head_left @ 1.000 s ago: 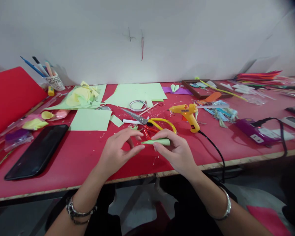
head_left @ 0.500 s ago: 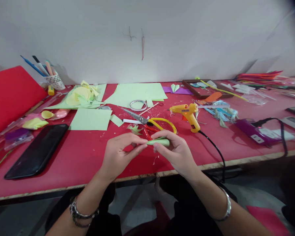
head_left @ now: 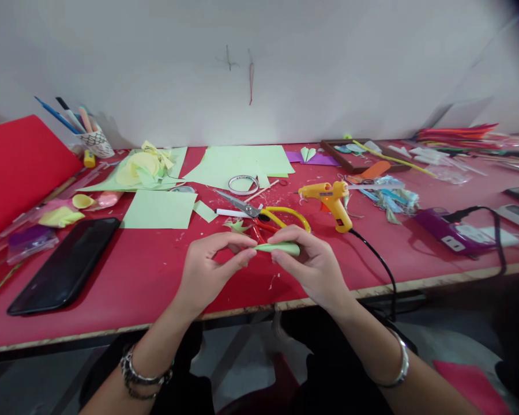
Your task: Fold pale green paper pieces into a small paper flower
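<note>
Between left hand [head_left: 210,268], right hand [head_left: 315,268]: green cone [head_left: 286,248] crosswise, narrow tip left.

From far away, I can't see the thin tip of the small pale green rolled paper cone [head_left: 281,249]; the left hand [head_left: 214,265] covers it. The right hand [head_left: 313,265] hides some of its fat end. Just past the grip, shiny red handles [head_left: 258,233] go behind the right fingers, so I can't tell what tool they belong to. To the right, words on the yellow plastic glue gun [head_left: 335,202] are too tiny to read. Far left, the picture's edge cuts off a flat red board [head_left: 21,167].
</note>
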The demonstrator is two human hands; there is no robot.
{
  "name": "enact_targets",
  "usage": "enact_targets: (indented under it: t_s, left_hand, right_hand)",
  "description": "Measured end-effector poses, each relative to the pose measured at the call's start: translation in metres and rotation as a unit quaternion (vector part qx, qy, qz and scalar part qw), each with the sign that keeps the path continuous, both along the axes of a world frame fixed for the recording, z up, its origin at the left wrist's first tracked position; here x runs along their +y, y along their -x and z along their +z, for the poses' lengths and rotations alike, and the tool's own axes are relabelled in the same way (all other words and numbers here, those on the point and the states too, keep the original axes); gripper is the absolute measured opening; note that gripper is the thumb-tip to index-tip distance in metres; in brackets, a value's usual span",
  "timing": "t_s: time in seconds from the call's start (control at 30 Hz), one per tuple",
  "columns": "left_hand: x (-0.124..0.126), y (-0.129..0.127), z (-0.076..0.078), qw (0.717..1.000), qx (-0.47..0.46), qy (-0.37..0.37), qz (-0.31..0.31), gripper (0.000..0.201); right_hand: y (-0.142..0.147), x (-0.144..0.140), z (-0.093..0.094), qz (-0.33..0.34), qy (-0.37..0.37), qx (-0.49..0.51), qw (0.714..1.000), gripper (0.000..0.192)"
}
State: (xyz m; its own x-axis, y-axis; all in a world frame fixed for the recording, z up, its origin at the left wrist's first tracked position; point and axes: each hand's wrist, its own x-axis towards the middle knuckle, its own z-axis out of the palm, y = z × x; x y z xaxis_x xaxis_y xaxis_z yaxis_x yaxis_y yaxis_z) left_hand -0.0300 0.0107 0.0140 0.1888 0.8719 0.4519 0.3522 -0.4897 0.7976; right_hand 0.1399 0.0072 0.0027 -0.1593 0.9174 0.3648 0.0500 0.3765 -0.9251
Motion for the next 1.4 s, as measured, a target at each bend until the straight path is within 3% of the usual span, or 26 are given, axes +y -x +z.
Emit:
enact_targets:
  t_s: [0.23,0.4,0.57,0.7,1.1,1.27,1.4]
  left_hand:
    - [0.0007,-0.0006,-0.0006,0.999,0.032,-0.001,0.010,0.007]
    - [0.0004,-0.0016,-0.0012,0.995,0.083,-0.040,0.029,0.007]
    - [0.0008,-0.0014,-0.0011,0.994,0.092,-0.052,0.028,0.007]
    - [0.0018,-0.0022,-0.0032,0.995,0.094,-0.018,-0.022,0.016]
    - [-0.0003,-0.0070,-0.0061,0.993,-0.004,0.102,-0.054,0.023]
    - [0.0016,-0.0061,-0.0062,0.992,0.031,0.094,-0.072,0.027]
    - [-0.0005,-0.0065,-0.0065,0.982,0.098,0.122,-0.103,0.042]
  right_hand:
    - [0.0009,-0.0021,-0.0010,-0.044,-0.086,-0.064,0.993,0.012]
    - [0.0014,-0.0018,-0.0040,-0.045,-0.034,-0.041,0.998,0.026]
    - [-0.0001,-0.0006,-0.0038,-0.029,0.007,-0.061,0.998,0.015]
    - [-0.0002,-0.0006,-0.0039,-0.028,-0.009,-0.069,0.997,0.012]
    - [0.0012,-0.0007,-0.0041,-0.017,0.047,0.003,0.999,0.014]
    - [0.0007,0.0001,-0.0044,-0.007,0.045,0.010,0.999,0.011]
    - [0.0013,0.0004,-0.0060,0.008,0.037,0.004,0.999,0.012]
